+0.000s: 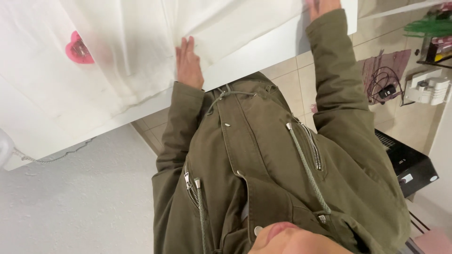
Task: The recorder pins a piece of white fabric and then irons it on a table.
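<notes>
Head view looks straight down my own front, and what I have in hand is a white cloth [141, 42] spread over a white table [263, 51], filling the frame from about nine o'clock round to twelve. My left hand [189, 63] lies flat on the cloth near its folded edge, around eleven o'clock from the picture's centre, fingers straight and close together, pressing rather than gripping. My right hand [322, 7] sits at the top edge near one o'clock, mostly cut off by the frame; it touches the cloth, but I cannot tell how its fingers stand. At ten o'clock a pink heart-shaped object [77, 48] lies near the cloth's far side. Below the hands my olive jacket [263, 160] with zips and drawcords fills the centre. Outward at three o'clock, on the tiled floor [287, 75], I see a coiled black cable [383, 82] and a white power strip [428, 89]; at four o'clock, a black box [407, 167].
</notes>
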